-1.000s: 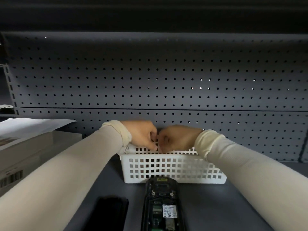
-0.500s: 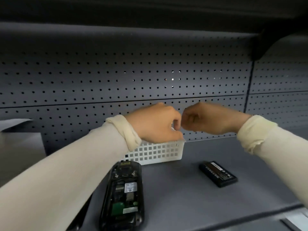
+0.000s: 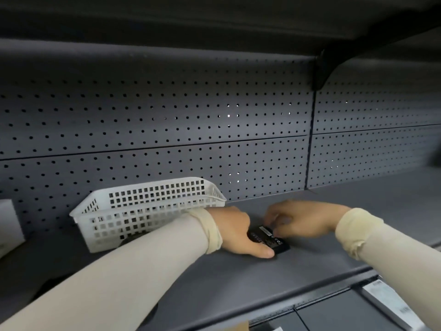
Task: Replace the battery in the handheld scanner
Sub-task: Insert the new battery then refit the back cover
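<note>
A black battery [image 3: 270, 237] with a white label lies flat on the grey shelf [image 3: 310, 263], right of centre. My left hand [image 3: 235, 231] grips its left end, thumb stretched along the near edge. My right hand [image 3: 303, 218], blurred by motion, has its curled fingertips on the battery's far right end. The battery still touches the shelf. The scanner is almost wholly hidden behind my left forearm; only a dark sliver [image 3: 131, 238] shows below the basket.
A white lattice basket [image 3: 148, 211] stands against the perforated back wall [image 3: 191, 130], left of my hands. A white box [image 3: 9, 220] sits at the far left. The shelf's front edge with a label strip [image 3: 393, 304] runs at lower right.
Both hands came down from above the basket to the battery on the shelf and closed on it. The view swung right, so the scanner slid behind my left arm.
</note>
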A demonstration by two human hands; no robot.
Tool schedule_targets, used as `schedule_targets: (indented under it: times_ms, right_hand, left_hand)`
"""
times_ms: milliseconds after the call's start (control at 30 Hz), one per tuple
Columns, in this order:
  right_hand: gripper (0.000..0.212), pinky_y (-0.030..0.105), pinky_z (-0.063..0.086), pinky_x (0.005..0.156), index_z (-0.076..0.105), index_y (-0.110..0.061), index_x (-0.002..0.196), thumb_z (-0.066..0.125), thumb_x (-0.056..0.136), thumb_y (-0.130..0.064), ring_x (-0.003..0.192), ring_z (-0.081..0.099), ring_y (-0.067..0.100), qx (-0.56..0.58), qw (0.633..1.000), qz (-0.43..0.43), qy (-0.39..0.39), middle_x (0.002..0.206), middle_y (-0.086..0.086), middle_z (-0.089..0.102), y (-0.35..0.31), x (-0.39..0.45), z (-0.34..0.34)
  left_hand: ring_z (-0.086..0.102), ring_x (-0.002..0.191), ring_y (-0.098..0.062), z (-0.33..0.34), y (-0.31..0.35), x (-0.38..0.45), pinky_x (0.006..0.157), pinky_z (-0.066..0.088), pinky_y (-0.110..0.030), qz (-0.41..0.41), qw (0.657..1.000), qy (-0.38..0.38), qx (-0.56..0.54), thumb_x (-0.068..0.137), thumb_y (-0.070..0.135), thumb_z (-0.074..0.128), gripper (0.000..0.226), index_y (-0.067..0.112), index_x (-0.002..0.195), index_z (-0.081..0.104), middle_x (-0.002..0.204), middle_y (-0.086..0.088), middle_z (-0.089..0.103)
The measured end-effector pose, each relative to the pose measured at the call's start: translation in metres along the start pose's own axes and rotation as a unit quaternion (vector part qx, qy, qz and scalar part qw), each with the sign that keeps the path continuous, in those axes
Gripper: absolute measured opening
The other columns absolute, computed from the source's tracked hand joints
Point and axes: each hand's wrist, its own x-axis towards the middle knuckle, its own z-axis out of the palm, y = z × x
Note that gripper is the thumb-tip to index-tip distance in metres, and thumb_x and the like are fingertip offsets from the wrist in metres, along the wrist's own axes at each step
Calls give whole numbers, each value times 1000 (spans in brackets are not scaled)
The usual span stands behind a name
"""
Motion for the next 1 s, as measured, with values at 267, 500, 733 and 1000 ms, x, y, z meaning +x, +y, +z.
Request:
schedule_targets:
  times_ms: [267,500,733,1000]
  right_hand:
    - [63,28,44,99,55,-22,121,62,60,-31,113,57,14,71,997,-13,-40,120,-5,63,5,0,-3]
    - [68,20,30,106,44,-27,134,74,75,-18,124,42,2,99,990,-23,-101,135,-13,51,13,-4,-4]
    - [57,32,43,106,58,-33,117,80,66,-23,117,54,5,128,990,-54,-22,121,-10,63,15,-5,-2]
    - [42,24,47,99,65,-23,109,79,69,-21,107,60,3,191,969,-141,60,112,-9,67,-35,-6,-9]
  left_hand:
    - [48,64,-21,4,7,7,60,41,-29,-2,999,23,-23,68,75,53,60,17,58,42,65,-2,46]
    - [43,51,-16,0,4,8,51,37,-27,7,999,34,-34,68,69,60,56,16,53,45,54,0,45]
    - [48,56,-20,-6,-1,0,56,40,-29,12,998,44,-42,68,67,61,59,8,70,59,57,-1,50]
    - [64,86,-24,-32,-44,-56,80,52,-37,-14,988,83,-131,58,67,67,63,17,97,68,94,-10,69]
